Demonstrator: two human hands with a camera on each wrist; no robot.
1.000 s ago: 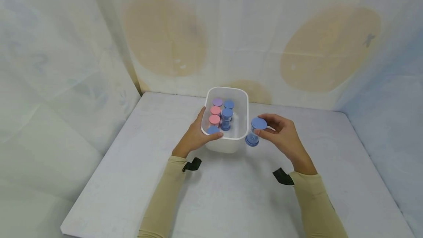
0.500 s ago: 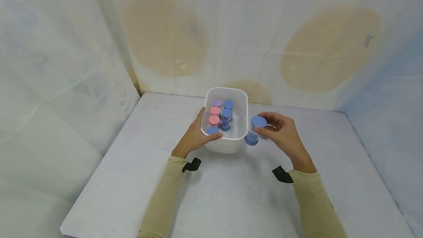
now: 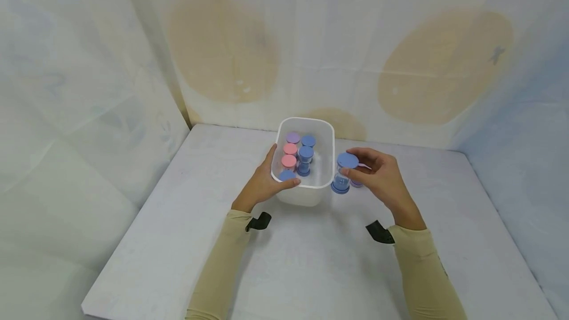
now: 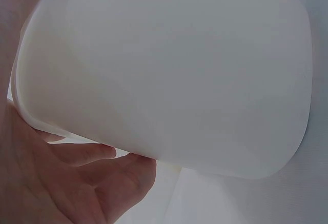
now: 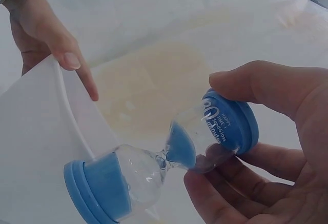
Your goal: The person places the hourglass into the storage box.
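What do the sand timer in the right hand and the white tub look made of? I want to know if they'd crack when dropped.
Sand timer: the bulbs are clear and glossy, either glass or hard plastic; the blue end caps look like matte moulded plastic, one printed with white lettering. White tub: likely thin translucent plastic, with a smooth satin wall that light passes through and rounded corners.

The bin (image 3: 326,137) was translucent white. Timers inside wore pink (image 3: 289,161), purple (image 3: 293,138) and blue caps (image 3: 305,151); the held hourglass (image 3: 343,174) had blue sand.
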